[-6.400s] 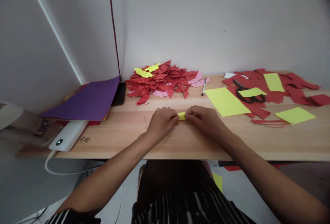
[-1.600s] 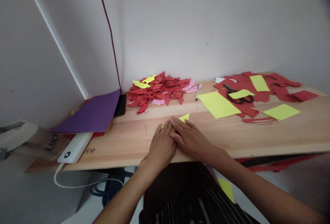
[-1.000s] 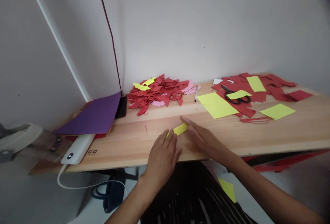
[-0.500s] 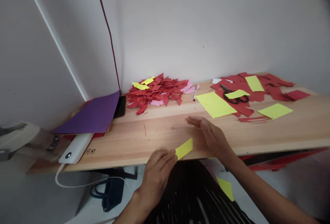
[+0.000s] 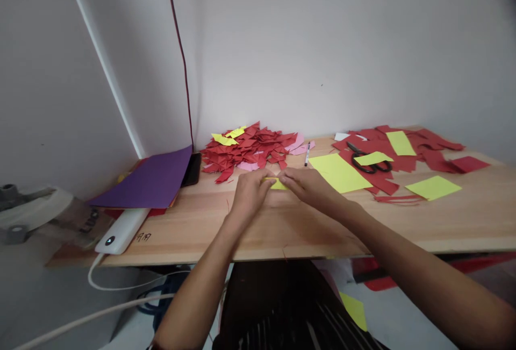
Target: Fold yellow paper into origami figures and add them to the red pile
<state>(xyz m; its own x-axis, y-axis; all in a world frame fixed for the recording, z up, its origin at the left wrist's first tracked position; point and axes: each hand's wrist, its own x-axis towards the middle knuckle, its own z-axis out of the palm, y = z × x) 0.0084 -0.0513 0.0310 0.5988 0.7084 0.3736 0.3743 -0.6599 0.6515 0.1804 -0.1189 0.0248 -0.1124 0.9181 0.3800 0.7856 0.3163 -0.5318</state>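
Note:
Both hands meet over the middle of the wooden table, with a small yellow paper [image 5: 278, 184] between them. My left hand [image 5: 252, 191] has its fingers closed on the paper's left end. At the right end, my right hand [image 5: 304, 184] pinches the same paper. Just behind them lies a heap of folded red pieces [image 5: 250, 148] with two yellow ones [image 5: 224, 139] on top. A larger yellow sheet [image 5: 341, 172] is on the table to the right of my right hand.
Black-handled scissors [image 5: 368, 163] rest on red paper scraps [image 5: 437, 151] at the right. A marker [image 5: 307, 154] lies near the wall. On the left are purple paper [image 5: 147, 178], a phone [image 5: 192, 170] and a white power bank [image 5: 121, 233] with a cable.
My left hand has carried the yellow paper forward from the table's front edge. My right hand has moved left and closed on it. The view has shifted slightly.

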